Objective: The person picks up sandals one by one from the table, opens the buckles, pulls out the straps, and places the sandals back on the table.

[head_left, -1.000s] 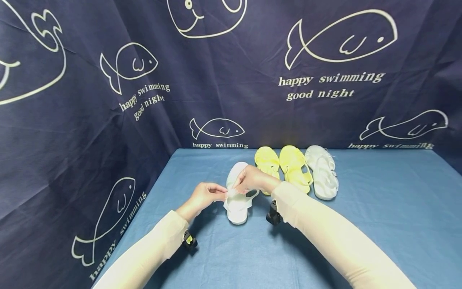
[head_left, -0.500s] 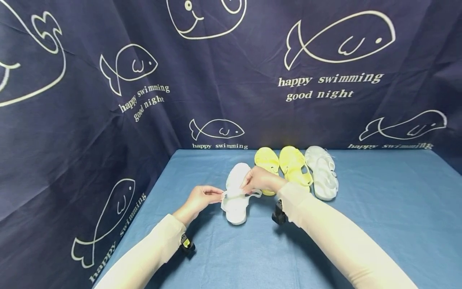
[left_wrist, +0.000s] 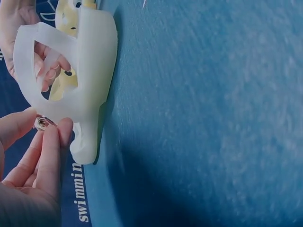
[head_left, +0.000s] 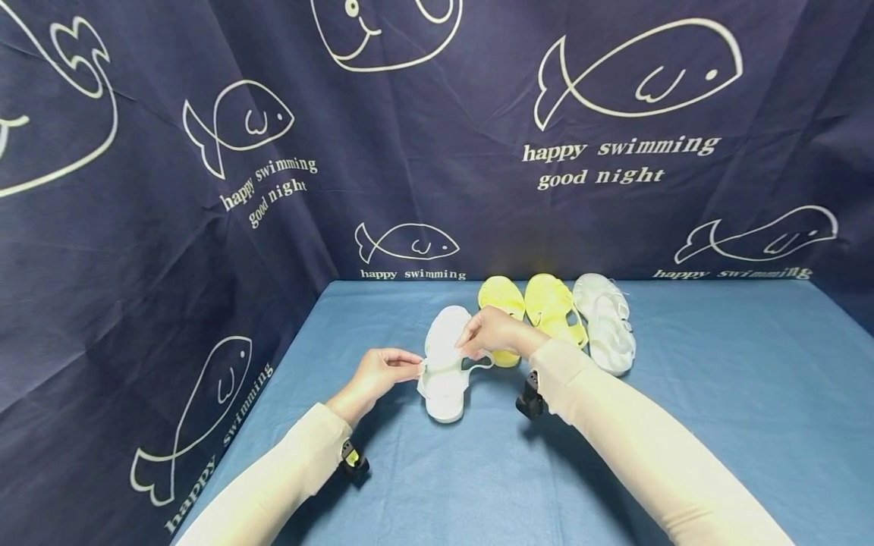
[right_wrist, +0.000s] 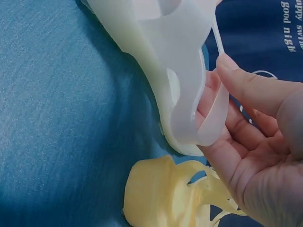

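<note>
A white sandal (head_left: 445,402) lies on the blue-covered table between my hands. My left hand (head_left: 378,375) is at its left side; in the left wrist view the thumb and fingers pinch a small metal buckle (left_wrist: 42,123) there. On the sandal's other side, my right hand (head_left: 493,331) pinches a thin white ankle strap (right_wrist: 218,116) between thumb and fingers. The strap bends in a loop over the palm in the right wrist view. In the head view, the fingertips cover where the strap ends.
A yellow sandal (head_left: 501,294) stands just behind my right hand. To its right are a second yellow sandal (head_left: 548,299) and another white sandal (head_left: 604,311), in a row near the back curtain (head_left: 410,167). Black cameras hang under both wrists.
One second ago both hands' fingertips nearly met over the sandal. The right hand has since moved right and the left hand slightly left, widening the gap. The sandal has shifted slightly left.
</note>
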### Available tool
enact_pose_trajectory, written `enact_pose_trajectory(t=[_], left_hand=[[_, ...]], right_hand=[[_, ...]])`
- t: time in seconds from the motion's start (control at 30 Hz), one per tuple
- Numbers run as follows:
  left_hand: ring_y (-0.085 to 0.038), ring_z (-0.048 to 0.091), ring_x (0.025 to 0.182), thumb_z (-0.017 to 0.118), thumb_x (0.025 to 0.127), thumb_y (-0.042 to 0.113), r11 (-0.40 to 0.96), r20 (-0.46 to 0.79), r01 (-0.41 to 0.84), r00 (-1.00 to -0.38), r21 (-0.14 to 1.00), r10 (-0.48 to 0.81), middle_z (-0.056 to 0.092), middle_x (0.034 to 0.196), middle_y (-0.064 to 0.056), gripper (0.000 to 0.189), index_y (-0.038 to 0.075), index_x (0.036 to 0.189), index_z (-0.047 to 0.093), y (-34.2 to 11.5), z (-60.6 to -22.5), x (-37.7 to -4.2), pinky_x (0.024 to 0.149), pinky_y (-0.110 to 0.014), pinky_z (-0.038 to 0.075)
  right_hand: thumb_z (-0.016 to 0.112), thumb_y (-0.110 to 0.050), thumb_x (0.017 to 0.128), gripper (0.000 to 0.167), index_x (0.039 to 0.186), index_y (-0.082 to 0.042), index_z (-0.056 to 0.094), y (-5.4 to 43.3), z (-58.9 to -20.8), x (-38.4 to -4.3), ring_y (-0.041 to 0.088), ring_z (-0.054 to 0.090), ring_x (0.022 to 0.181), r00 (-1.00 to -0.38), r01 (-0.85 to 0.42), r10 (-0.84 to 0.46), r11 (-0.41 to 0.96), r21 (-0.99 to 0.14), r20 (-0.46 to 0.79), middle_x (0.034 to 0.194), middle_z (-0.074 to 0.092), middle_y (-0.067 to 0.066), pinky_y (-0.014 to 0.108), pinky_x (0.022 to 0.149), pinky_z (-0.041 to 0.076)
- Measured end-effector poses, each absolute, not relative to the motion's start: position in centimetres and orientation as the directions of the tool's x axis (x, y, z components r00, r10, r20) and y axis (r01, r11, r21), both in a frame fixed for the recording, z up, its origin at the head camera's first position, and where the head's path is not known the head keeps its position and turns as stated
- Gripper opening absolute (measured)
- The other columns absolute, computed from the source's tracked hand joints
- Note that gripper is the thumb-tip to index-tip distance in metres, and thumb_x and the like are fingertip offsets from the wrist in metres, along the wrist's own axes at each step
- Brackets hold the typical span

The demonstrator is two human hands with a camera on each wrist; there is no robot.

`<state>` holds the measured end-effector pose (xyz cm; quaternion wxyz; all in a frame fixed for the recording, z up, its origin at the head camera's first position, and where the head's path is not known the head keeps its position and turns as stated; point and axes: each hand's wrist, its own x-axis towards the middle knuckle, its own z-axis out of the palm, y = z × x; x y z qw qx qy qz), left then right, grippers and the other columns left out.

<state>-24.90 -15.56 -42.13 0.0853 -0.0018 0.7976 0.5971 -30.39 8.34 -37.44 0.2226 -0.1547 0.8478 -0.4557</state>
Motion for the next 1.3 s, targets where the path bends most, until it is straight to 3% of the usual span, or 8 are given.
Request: enact_pose_trajectory(t=[0.13,0.3,0.87,1.03,1.3], left_hand=[[-0.019,0.073,0.083,0.075,0.083,0.007,0.250,-0.151,-0.120,-0.982,0.961,0.109,0.074,0.096,-0.015,0.027,-0.007,0.105,0.070,-15.8,-42.4,-24.9,0.089,-0.038,0.057],[-0.016,0.072,0.082,0.074,0.083,0.007,0.247,-0.160,-0.133,-0.983,0.960,0.093,0.075,0.096,-0.013,0.023,-0.005,0.103,0.072,-16.0,-42.6,-24.9,0.088,-0.034,0.057],[-0.015,0.072,0.084,0.073,0.084,0.007,0.255,-0.167,-0.137,-0.981,0.957,0.100,0.074,0.100,-0.014,0.025,-0.005,0.106,0.071,-15.8,-42.3,-24.5,0.089,-0.036,0.057],[-0.016,0.072,0.085,0.074,0.084,0.008,0.273,-0.160,-0.122,-0.980,0.954,0.118,0.074,0.099,-0.014,0.026,-0.006,0.106,0.071,-15.8,-42.2,-24.5,0.088,-0.035,0.057],[-0.012,0.071,0.081,0.076,0.082,0.013,0.333,-0.150,-0.108,-0.983,0.937,0.105,0.075,0.092,-0.009,0.023,0.000,0.101,0.074,-15.6,-42.1,-24.7,0.083,-0.029,0.058]], right_hand=[[0.075,0.001,0.081,0.022,0.102,0.005,0.073,8.6,-37.1,-30.6,0.013,0.066,0.074,-0.858,-0.011,-0.438,0.538,-0.843,-0.269,0.087,0.074,0.009,0.030,0.079,0.059],[0.075,-0.002,0.082,0.024,0.105,0.004,0.072,8.8,-36.6,-30.8,0.016,0.069,0.077,-0.870,0.009,-0.405,0.556,-0.831,-0.281,0.089,0.075,0.009,0.031,0.080,0.059],[0.075,-0.009,0.084,0.013,0.095,-0.003,0.074,7.3,-35.0,-30.7,0.022,0.063,0.072,-0.943,-0.042,-0.291,0.591,-0.805,-0.165,0.073,0.069,0.005,0.024,0.065,0.048],[0.075,-0.014,0.085,0.014,0.096,-0.005,0.074,7.2,-35.1,-31.1,0.017,0.062,0.074,-0.950,-0.085,-0.283,0.645,-0.760,-0.134,0.083,0.071,0.005,0.023,0.067,0.050],[0.073,-0.016,0.086,0.017,0.096,-0.003,0.075,7.2,-35.2,-31.8,0.019,0.064,0.083,-0.971,-0.122,-0.234,0.664,-0.738,-0.050,0.093,0.074,0.009,0.027,0.072,0.052]])
